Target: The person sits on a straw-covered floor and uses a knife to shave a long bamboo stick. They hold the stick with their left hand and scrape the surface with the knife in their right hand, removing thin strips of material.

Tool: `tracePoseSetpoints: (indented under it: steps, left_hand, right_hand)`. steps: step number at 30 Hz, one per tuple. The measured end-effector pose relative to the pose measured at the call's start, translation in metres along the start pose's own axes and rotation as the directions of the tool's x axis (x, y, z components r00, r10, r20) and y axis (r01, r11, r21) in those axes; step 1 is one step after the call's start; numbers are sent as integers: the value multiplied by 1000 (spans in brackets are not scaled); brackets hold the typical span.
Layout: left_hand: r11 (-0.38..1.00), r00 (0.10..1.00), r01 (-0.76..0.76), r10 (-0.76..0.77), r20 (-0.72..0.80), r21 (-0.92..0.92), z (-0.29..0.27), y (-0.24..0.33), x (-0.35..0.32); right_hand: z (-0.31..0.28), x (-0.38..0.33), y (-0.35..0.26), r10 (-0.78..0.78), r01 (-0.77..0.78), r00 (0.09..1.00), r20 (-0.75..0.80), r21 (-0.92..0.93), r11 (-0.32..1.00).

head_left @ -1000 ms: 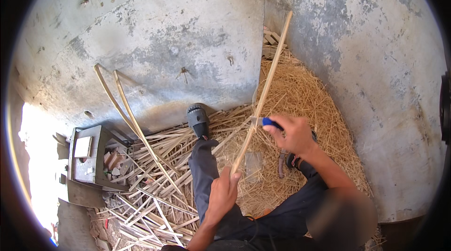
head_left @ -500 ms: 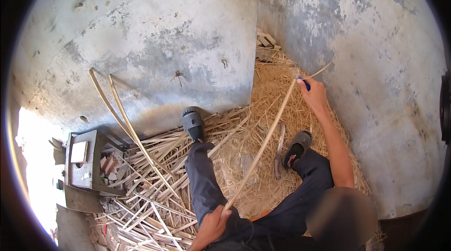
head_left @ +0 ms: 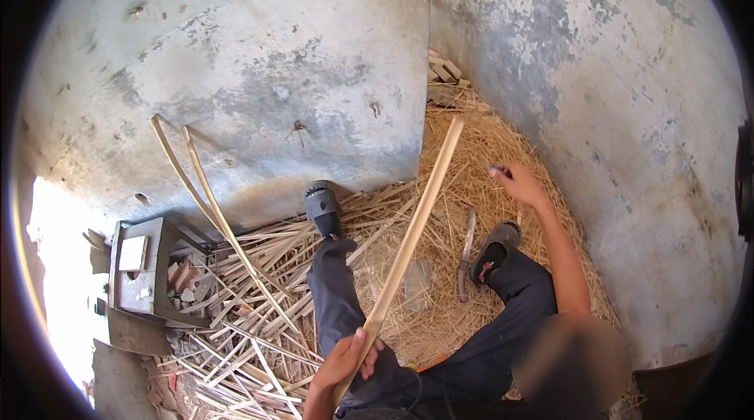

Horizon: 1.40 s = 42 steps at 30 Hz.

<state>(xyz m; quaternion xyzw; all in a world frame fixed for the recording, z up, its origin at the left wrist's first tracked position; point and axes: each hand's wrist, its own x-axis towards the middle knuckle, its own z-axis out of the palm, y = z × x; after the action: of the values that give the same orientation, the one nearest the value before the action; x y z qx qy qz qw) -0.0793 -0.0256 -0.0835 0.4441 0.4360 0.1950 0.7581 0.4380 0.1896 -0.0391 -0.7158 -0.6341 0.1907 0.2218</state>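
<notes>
A long, pale bamboo strip (head_left: 420, 212) slants up and away from my lap, its far end pointing toward the corner. Near its lower end, my left hand (head_left: 352, 357) is closed around it. Off to the right of the strip and apart from it, my right hand (head_left: 516, 184) is closed on a small dark-blue tool (head_left: 501, 172), mostly hidden by the fingers. Between my feet lies a long knife (head_left: 466, 255) with a brown handle, beside my right shoe (head_left: 503, 235).
Bamboo shavings (head_left: 448, 161) cover the floor ahead, with loose split strips (head_left: 259, 286) heaped at left. Two bent strips (head_left: 206, 200) rise against the wall (head_left: 314, 66). A grey wooden stool (head_left: 141, 267) lies on its side, and bricks (head_left: 446, 70) sit in the corner.
My right hand has come back toward me and off the strip's far end. The strip has swung left and turned to show a wider face; the thin curl at its tip is gone.
</notes>
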Motion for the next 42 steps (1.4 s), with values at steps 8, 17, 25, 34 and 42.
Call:
tracePoseSetpoints:
  steps: [8,17,25,34,42]
  left_hand:
    - [983,973,-160,172,154,-85,33,82,38]
    - [986,968,-142,119,219,92,56,103,60]
    - [964,969,-245,238,70,105,73,113,77]
    - [953,951,-300,302,71,-41,80,113,74]
    - [964,944,-259,239,227,62,60,97,70]
  right_hand:
    - [-42,-97,-181,-87,194,977,-192,658,728]
    - [3,-97,-152,-150,183,982,-117,802,569]
    - [7,-93,-151,-114,210,978,-177,794,570]
    - [-5,-94,-149,-53,91,996,-74,879,468]
    - [-8,-89,-147,-57,176,981,-184,743,646]
